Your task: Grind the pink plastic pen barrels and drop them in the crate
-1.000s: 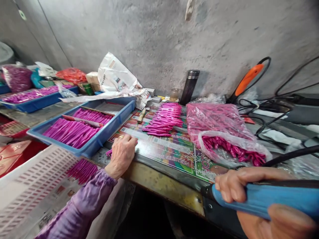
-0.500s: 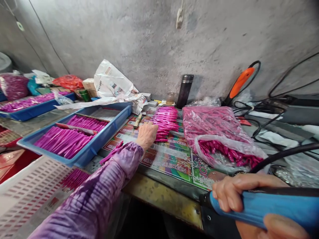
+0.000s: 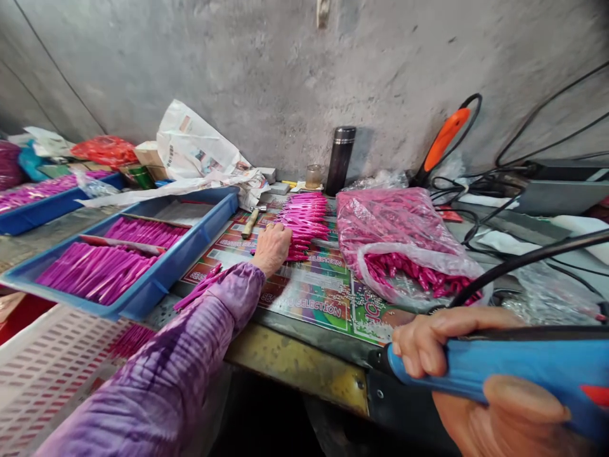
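Observation:
My left hand (image 3: 273,247) reaches over a stack of slim, pointed pink plastic pieces (image 3: 307,212) on the printed mat. Its fingers curl down at the stack's near left edge, and a pink tip (image 3: 253,252) pokes out on the hand's left side. The fingertips themselves are hidden. In the lower right, my right hand (image 3: 442,343) wraps round a blue power tool (image 3: 523,362) with a black collar, held beyond the table's front edge. A few loose pink pieces (image 3: 200,285) lie beside my left forearm.
A blue tray (image 3: 162,279) of pink pieces stands left, above a white perforated basket (image 3: 42,374). A clear bag (image 3: 385,216) of pink pieces, a black flask (image 3: 340,158), a small hammer (image 3: 250,222) and an orange-handled tool (image 3: 445,139) lie about. Black cables (image 3: 528,257) cross the right side.
The view has shifted, so the whole scene sits farther left and slightly higher. A pink tip now shows beside my left hand. My right hand keeps its hold on the blue tool.

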A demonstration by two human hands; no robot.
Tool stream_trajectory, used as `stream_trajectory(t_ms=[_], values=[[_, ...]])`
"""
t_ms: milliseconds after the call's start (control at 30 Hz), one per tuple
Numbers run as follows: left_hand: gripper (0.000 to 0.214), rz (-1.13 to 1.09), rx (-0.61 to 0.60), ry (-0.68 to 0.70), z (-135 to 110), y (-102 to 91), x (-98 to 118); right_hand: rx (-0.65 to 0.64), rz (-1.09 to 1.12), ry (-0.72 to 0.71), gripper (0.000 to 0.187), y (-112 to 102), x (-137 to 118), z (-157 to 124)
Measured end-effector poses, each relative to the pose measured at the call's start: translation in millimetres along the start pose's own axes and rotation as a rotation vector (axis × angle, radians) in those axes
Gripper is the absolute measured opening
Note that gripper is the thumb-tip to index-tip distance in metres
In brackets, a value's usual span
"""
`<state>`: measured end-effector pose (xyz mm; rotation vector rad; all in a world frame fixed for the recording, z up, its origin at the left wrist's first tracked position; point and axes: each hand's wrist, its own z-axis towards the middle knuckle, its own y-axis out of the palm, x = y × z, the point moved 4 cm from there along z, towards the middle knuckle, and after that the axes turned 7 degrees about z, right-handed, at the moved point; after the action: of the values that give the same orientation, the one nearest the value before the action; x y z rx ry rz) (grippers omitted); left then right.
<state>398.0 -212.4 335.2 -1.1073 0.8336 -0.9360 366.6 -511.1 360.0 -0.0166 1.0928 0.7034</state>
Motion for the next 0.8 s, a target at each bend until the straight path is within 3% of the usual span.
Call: stream_trajectory(t_ms=[267,467,633,800], values=[[0.021,-0.096,0.064,-0.046,-2.3,-2.9,-9.0,0.132,0.033,-0.008,0.04,5.4,2.3,12.0],[0.019,-0.218,0.197,-0.068,-13.9,-20.6,-14.8,0.183,0.075,-0.071,0.041,5.7,12.6,17.0],[0.014,-0.593,0.36,-0.022,-41.3,-36.7,-13.5,0.197,0.054,-0.127,0.032,5.8,15.5,18.3],[0.021,-1.05,0.224,-0.072,-70.8,-29.8,-4.1,0.2,0.045,-0.168,0.03,4.5,19.0,21.2]])
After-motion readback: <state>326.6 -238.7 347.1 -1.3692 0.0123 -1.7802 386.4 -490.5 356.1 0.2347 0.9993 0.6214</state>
